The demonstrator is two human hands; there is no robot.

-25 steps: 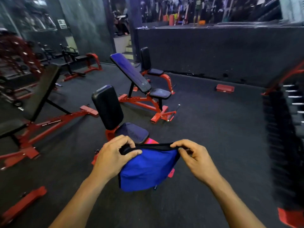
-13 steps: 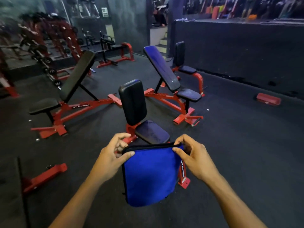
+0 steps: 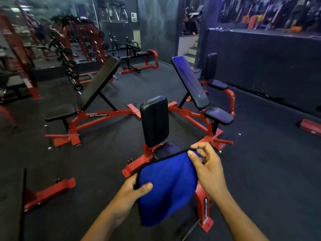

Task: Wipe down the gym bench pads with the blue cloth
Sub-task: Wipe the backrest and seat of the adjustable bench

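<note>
Two hands: both pinching blue cloth [image 3: 167,186]; left hand [image 3: 129,193] gripping its 9 o'clock edge; right hand [image 3: 206,168] its 1 o'clock corner
Cloth: hanging over seat pad [image 3: 165,148]; back pad [image 3: 154,121] standing at 12 o'clock

Your grip holds a soft, matt blue cloth [image 3: 166,185]. Just beyond it, the back pad [image 3: 154,121] looks smooth, glossy vinyl. Its frame [image 3: 202,211] is painted red metal.
</note>
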